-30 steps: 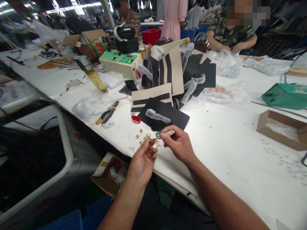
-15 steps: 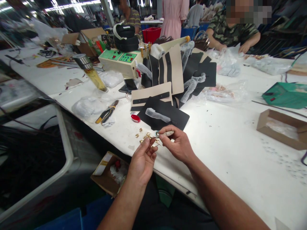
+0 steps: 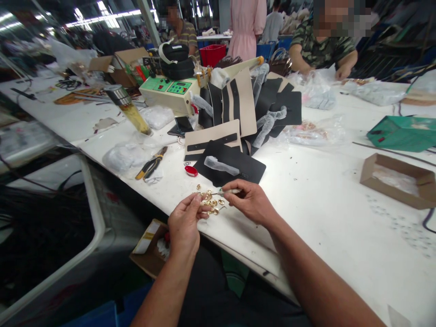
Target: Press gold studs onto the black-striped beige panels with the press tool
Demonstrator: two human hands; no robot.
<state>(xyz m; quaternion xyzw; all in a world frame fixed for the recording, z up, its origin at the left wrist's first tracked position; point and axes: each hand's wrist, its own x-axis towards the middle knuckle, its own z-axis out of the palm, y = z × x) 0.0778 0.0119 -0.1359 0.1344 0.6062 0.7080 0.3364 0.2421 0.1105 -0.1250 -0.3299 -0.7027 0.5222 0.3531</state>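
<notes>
My right hand (image 3: 250, 203) is closed around the pale handle of a small screwdriver (image 3: 232, 191); its thin shaft points left toward my other hand. Thumb and forefinger of my left hand (image 3: 185, 221) are pinched together close to the tool's tip. What they hold is too small to make out. Several gold metal ring fittings (image 3: 214, 202) lie on the white table right beside and behind my left fingertips. Just beyond my hands is a black leather panel (image 3: 235, 160) with a plastic-wrapped strap across it.
A red oval object (image 3: 191, 170) and yellow-black pliers (image 3: 151, 164) lie to the left. Behind are stacked bag panels (image 3: 240, 102), a cream control box (image 3: 167, 93) and a tilted bottle (image 3: 131, 111). A cardboard tray (image 3: 397, 181) sits right. Another person works across the table.
My left hand has moved left and slightly away from my right hand, uncovering more gold fittings. The right hand, with the screwdriver, has shifted slightly left. The view has tilted a little.
</notes>
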